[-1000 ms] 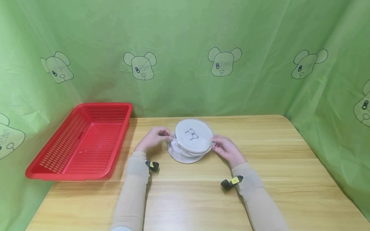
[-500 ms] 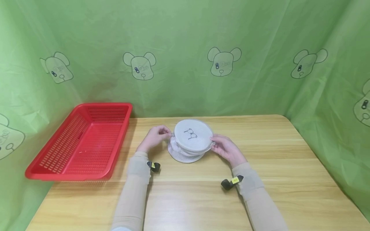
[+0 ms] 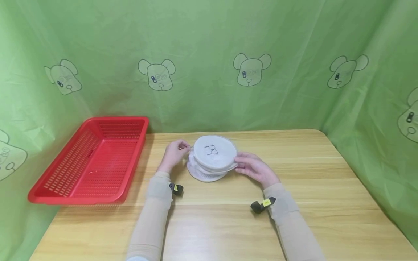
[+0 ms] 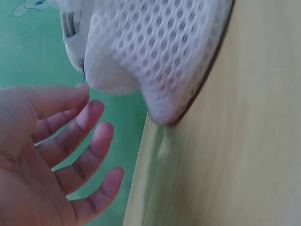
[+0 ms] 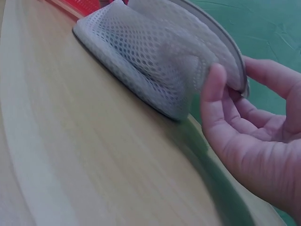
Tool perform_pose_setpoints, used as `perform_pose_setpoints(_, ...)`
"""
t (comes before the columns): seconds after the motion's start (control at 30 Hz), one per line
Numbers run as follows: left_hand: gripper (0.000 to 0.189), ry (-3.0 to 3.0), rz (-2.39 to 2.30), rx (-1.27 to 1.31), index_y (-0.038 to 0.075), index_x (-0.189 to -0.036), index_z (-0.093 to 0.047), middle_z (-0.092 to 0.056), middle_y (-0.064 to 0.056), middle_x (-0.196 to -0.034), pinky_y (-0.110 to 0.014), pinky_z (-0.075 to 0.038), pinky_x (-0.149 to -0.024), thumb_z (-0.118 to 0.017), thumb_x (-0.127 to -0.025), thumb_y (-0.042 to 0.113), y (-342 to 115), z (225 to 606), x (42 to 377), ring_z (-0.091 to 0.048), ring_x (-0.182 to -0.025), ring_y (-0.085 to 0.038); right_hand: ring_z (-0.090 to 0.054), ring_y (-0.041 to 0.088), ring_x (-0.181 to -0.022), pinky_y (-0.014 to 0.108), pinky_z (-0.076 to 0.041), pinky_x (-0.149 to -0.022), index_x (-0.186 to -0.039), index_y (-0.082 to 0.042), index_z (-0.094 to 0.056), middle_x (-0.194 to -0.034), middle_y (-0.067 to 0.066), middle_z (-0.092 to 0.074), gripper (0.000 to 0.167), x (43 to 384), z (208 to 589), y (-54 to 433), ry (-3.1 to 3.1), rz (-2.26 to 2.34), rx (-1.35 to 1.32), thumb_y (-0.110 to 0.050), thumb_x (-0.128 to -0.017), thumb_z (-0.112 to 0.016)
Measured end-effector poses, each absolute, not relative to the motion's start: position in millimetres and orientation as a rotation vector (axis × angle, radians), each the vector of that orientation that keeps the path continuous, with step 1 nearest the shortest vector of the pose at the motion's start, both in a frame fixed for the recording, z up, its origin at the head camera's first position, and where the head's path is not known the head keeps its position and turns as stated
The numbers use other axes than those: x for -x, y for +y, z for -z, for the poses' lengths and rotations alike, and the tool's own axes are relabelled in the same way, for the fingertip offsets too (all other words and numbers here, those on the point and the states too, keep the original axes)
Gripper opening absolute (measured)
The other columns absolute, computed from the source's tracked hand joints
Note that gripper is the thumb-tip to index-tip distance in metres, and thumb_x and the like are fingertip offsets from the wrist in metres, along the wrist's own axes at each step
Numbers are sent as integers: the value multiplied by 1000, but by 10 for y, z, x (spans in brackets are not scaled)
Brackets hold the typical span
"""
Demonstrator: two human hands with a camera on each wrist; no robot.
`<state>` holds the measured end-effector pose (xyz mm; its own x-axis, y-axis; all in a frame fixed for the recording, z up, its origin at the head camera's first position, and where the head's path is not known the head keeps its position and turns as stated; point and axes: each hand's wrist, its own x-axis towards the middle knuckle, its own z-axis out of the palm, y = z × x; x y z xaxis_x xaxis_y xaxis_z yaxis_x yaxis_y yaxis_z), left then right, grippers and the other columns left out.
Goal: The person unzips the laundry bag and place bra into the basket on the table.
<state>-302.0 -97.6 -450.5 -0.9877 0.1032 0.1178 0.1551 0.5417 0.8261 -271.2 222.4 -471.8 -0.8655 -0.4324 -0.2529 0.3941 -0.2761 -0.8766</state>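
A round white mesh laundry bag (image 3: 215, 154) with a small dark drawing on its top stands partly collapsed on the wooden table. In the head view my left hand (image 3: 174, 154) is at the bag's left edge. Its thumb and index finger pinch a small zipper pull by the rim, mostly hidden behind the fingertips; the other fingers spread loosely in the left wrist view. On the opposite side, my right hand (image 3: 256, 167) grips the zippered rim between thumb and fingers. From the right wrist view, the mesh side (image 5: 141, 52) sags in folds under that raised rim.
A red plastic basket (image 3: 130, 181) with perforated walls stands at the table's left. Green curtains (image 3: 209, 101) printed with bear heads enclose the back and sides. The wooden tabletop (image 3: 215, 224) extends in front of both arms.
The bag has shifted slightly left and turned a little, its drawing tilting with it. My left fingertips have moved a bit farther back along the rim; the right hand follows slightly left, still gripping.
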Motion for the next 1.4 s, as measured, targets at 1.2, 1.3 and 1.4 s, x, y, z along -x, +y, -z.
perform_pose_setpoints(1.2, 32, -2610, 1417, 394, 9, -121, -62, -64, -11, -123, -45, -48, -99, -65, -92, 24, -760, 3999, 2807, -59, -114, -28, -65, 12, -74, 25, -58, -73, -109, -7, -54, -87, 0, -67, 18, 2723, 4787, 2197, 1673, 1994, 100, 4, -95, -50)
perform_pose_setpoints(1.3, 35, -2627, 1328, 536, 9, -122, -63, -63, -10, -127, -47, -42, -108, -65, -92, 27, -659, 3942, 2730, -55, -122, -27, -65, 12, -74, 25, -57, -72, -108, -7, -54, -87, 0, -67, 18, 2725, 4795, 2198, 1676, 1997, 102, 4, -95, -50)
perform_pose_setpoints(1.4, 36, -2642, 1234, 653, 11, -122, -64, -61, -9, -131, -48, -35, -113, -67, -91, 30, -547, 3925, 2666, -51, -128, -27, -65, 12, -74, 25, -57, -72, -108, -8, -54, -87, 0, -67, 18, 2728, 4805, 2197, 1677, 1999, 97, 4, -95, -49)
